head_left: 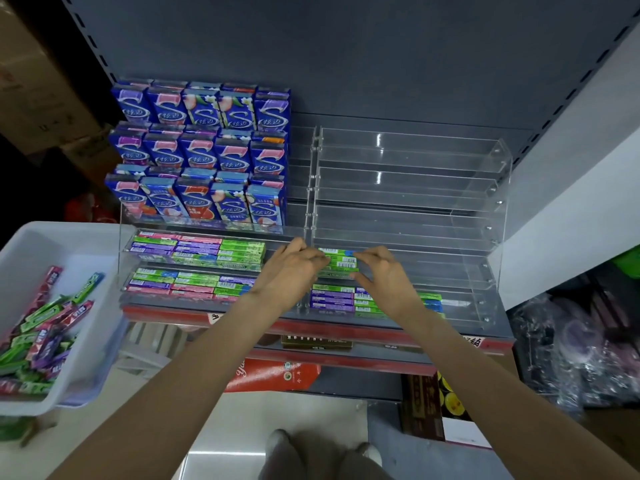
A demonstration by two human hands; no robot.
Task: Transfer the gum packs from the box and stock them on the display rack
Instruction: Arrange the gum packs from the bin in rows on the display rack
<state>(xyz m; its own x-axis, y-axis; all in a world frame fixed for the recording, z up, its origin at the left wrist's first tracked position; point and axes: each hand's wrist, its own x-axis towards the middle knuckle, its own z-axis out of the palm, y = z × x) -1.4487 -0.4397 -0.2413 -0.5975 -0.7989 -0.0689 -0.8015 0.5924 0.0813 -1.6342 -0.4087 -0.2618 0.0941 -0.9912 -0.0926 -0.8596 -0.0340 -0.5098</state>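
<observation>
Both hands, left hand (294,268), right hand (379,271), pinching green gum packs (339,260) at clear display rack (485,216) left edge, bare tiers above

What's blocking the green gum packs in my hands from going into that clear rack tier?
Nothing visible. Both hands, left hand and right hand, hold the green gum packs right at the clear acrylic rack; the tier beside them is open.

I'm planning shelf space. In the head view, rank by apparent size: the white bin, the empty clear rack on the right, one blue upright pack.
1. Empty clear rack
2. White bin, though nearness to the camera inflates it
3. Blue upright pack
</observation>
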